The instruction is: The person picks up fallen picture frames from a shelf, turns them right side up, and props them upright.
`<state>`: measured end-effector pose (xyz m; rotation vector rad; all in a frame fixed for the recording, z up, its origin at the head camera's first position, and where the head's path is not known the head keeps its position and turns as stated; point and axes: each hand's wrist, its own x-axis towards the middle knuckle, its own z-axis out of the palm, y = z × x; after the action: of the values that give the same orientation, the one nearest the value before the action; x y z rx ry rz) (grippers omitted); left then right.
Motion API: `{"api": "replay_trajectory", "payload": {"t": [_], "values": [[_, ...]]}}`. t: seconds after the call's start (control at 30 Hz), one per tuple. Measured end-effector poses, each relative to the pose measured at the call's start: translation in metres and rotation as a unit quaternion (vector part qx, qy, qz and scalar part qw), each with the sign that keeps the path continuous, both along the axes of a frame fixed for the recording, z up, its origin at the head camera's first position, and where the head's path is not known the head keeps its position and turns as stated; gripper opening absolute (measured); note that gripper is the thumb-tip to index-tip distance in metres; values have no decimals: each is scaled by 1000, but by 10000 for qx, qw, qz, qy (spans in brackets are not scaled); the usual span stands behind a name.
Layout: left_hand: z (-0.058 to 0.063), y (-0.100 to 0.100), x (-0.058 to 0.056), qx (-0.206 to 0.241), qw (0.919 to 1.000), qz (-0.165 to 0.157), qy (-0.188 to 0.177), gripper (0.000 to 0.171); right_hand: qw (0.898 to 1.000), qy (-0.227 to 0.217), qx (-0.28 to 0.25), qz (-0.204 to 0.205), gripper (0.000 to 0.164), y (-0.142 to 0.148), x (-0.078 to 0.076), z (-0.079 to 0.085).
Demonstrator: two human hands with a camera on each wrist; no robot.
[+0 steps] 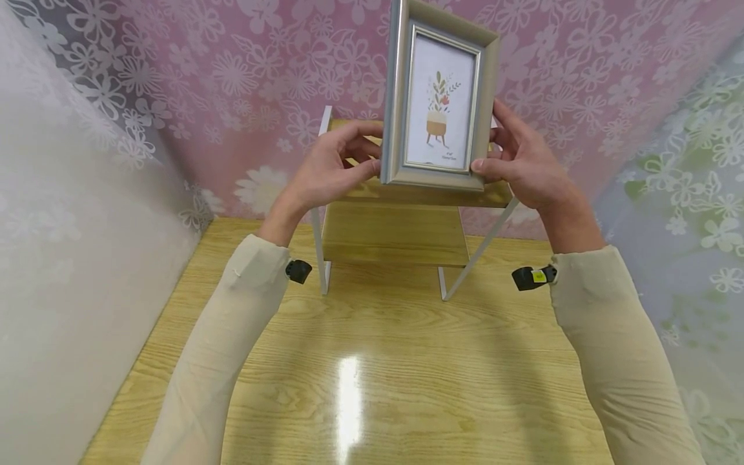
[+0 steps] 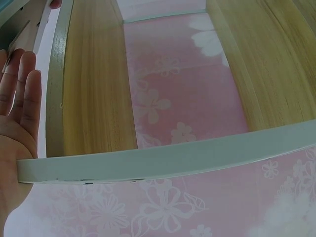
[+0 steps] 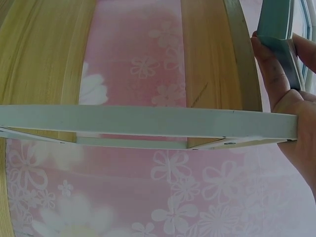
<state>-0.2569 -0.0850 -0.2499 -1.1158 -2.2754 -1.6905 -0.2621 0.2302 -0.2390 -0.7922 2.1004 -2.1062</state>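
Observation:
A picture frame (image 1: 491, 71) with a potted-plant print stands tilted above a small two-tier wooden shelf (image 1: 395, 232) in the head view. My right hand (image 1: 531, 161) grips its lower right corner, thumb on the front and fingers behind. At the lower left edge is my left hand (image 1: 328, 165), its thumb tip close against the side. The left wrist view shows the left hand's fingers (image 2: 32, 98) nearly straight, tips at a thin flap (image 2: 19, 42) on the frame's back. In the right wrist view, thumb and fingers hold the frame's corner (image 3: 279, 44).
White metal legs (image 1: 322, 248) carry the shelf's two boards on a wood-grain floor (image 1: 407, 374). A pink flowered wall covering (image 1: 232, 84) rises behind it. Pale flowered panels stand at the left (image 1: 87, 226) and right (image 1: 697, 213). A wrist camera (image 1: 299, 271) is at each sleeve cuff.

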Motion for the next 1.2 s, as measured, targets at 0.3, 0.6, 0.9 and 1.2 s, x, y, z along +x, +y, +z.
{"api": "replay_trajectory", "payload": {"t": [0.3,0.6,0.9,1.2], "values": [[-7,-3,-7,-42,10000,-7,33,40,9998,122,122,83,91,1,0,1],[-7,-4,-6,-107,9997,206,-112,39,9994,110,-32,323,90,2,-1,0],[-6,-4,-4,-205,9992,289,-187,38,9995,44,-73,291,90,3,0,-1],[-6,-5,-7,-142,9991,327,-235,37,9991,49,-210,368,90,2,0,0]]}}
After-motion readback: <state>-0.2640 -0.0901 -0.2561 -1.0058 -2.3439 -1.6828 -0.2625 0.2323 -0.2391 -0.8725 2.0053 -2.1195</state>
